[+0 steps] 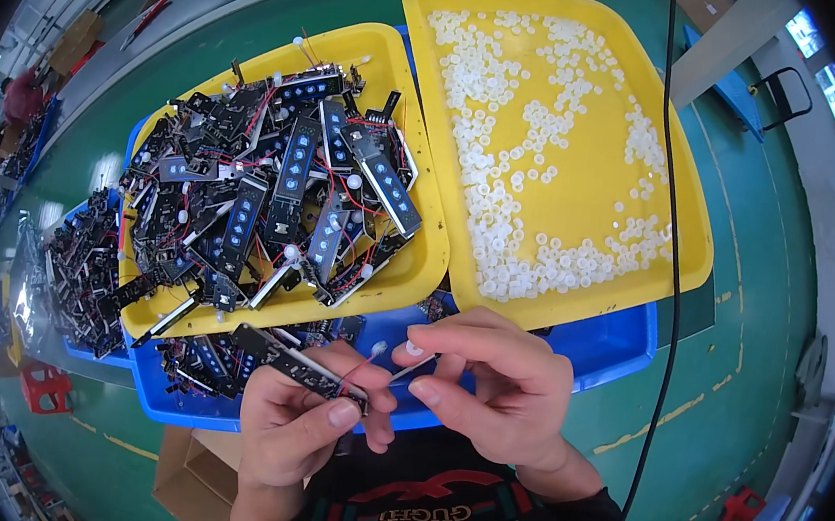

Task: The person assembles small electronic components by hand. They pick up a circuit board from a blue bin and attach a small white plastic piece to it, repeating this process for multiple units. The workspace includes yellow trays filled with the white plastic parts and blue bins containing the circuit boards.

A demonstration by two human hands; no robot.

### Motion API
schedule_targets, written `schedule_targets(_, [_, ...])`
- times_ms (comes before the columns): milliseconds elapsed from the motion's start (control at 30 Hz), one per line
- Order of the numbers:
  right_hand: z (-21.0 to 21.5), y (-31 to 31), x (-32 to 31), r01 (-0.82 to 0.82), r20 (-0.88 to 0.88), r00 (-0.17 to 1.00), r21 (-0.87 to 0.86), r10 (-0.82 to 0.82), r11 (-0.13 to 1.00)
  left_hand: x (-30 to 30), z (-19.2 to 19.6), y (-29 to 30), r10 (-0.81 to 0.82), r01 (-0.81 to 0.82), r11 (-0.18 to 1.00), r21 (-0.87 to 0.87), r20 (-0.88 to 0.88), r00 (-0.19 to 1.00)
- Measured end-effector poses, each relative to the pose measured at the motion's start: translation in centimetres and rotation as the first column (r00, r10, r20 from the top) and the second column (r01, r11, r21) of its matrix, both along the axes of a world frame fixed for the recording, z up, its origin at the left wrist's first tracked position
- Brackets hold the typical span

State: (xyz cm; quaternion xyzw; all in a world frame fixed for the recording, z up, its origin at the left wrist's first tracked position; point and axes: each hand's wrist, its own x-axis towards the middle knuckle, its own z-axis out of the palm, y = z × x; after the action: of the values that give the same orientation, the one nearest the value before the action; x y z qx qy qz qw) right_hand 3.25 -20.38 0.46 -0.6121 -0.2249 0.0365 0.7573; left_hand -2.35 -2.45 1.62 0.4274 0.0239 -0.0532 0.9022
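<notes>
My left hand (pixel 296 425) clamps a board (pixel 273 350), its long axis slanting leftward toward the heaped yellow tray (pixel 420 256); whether my right hand (pixel 506 390) grips the white cap (pixel 414 349), I can't tell.

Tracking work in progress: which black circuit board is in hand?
The black board in the left hand; the other boards lie heaped in trays.

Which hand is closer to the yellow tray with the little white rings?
Right. In the picture, the right hand is just below that yellow tray; the left hand, holding a black board, is lower and farther left.
</notes>
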Motion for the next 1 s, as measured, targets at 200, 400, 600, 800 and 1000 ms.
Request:
schedule_targets(200, [-0.1, 0.18, -0.07, 0.018, 0.027, 0.999, -0.027, -0.018, 0.999, 0.09, 0.18, 0.12, -0.071, 0.077, 0.993, 0.086, -0.073, 0.995])
schedule_targets(400, [-0.02, 0.1, -0.73, 0.011, -0.193, 0.981, 0.097, 0.008, 0.995, 0.42, 0.54, 0.04, -0.084, 0.091, 0.969, 0.228, -0.042, 0.996])
schedule_targets(600, [0.07, -0.25, -0.81, 0.014, -0.329, 0.942, 0.238, 0.067, 0.971, 0.52, 0.67, -0.08, -0.1, 0.096, 0.943, 0.318, -0.004, 0.995])
schedule_targets(800, [0.16, -0.43, -0.12, -0.086, -0.257, 0.956, 0.22, 0.143, 0.972, 0.82, 0.36, 0.14, -0.094, 0.079, 0.934, 0.348, 0.026, 0.995])
schedule_targets(1000, [0.3, -0.54, -0.36, -0.073, -0.078, 0.994, 0.114, 0.083, 0.991, 0.47, 0.75, -0.44, -0.038, 0.03, 0.933, 0.359, 0.016, 0.999])
